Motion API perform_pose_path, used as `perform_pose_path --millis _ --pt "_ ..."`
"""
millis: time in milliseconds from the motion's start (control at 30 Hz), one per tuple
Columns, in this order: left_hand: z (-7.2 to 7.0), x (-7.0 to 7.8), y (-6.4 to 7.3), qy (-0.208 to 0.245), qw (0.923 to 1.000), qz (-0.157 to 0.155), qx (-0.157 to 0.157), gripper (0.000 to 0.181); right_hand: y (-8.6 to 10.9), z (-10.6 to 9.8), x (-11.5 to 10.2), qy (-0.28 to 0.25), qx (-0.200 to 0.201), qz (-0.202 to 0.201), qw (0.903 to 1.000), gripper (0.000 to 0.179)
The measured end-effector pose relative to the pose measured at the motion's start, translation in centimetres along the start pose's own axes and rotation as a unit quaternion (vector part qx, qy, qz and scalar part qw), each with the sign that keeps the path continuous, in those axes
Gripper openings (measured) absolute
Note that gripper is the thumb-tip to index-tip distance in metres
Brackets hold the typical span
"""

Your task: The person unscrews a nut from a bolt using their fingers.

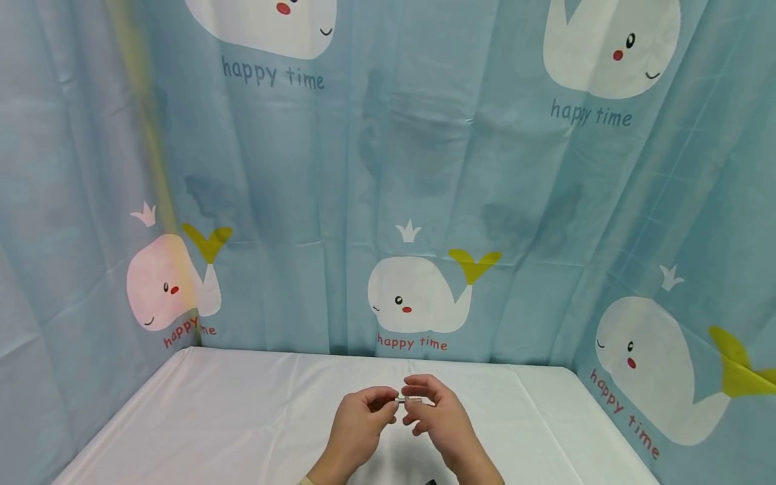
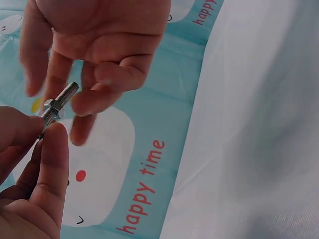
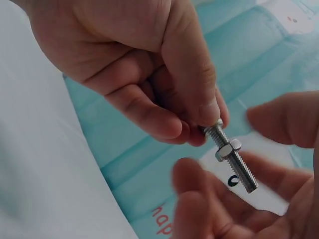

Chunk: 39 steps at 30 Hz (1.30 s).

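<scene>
A silvery threaded bolt (image 3: 243,173) is held above the table, with a hex nut (image 3: 228,149) partway along its shank. My left hand (image 1: 359,423) pinches one end of the bolt between thumb and fingers, which hide that end. The free threaded end points toward my right hand (image 1: 447,423). In the left wrist view, a thin round rim shows by the nut (image 2: 52,105). Around the free end, my right hand's fingers (image 3: 189,186) are spread and loosely bent, with gaps between them and the metal in the right wrist view.
A white-covered table (image 1: 242,417) lies beneath both hands. Blue curtains (image 1: 291,202) printed with whales hang behind it and at both sides. A small dark object (image 1: 431,482) shows at the bottom edge of the head view, mostly cut off.
</scene>
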<state>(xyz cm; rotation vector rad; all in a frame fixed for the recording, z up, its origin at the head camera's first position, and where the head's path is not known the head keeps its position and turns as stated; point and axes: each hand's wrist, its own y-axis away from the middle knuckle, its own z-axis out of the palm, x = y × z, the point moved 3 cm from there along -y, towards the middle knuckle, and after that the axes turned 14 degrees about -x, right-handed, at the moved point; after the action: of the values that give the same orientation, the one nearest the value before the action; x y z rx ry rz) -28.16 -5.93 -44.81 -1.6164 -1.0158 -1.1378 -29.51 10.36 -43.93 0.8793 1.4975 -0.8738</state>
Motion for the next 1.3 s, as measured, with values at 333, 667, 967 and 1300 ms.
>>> perform_pose_path --millis 333,667,967,1300 --pt "-0.06 0.14 0.02 -0.003 1.0000 0.003 0.005 0.010 -0.04 0.02 -0.07 0.007 -0.001 -0.014 0.9999 0.026" --pt "-0.03 0.02 0.07 -0.002 1.0000 -0.004 0.008 0.012 -0.05 -0.28 0.12 0.008 0.017 0.015 0.9997 0.026" --pt "-0.12 0.07 -0.03 0.002 1.0000 0.000 0.008 0.014 0.17 -0.40 0.04 0.006 0.008 0.012 0.9999 0.023" --pt "-0.05 0.20 -0.02 0.000 1.0000 0.001 0.008 0.011 0.31 -0.25 -0.48 0.010 0.007 -0.006 0.9999 0.035"
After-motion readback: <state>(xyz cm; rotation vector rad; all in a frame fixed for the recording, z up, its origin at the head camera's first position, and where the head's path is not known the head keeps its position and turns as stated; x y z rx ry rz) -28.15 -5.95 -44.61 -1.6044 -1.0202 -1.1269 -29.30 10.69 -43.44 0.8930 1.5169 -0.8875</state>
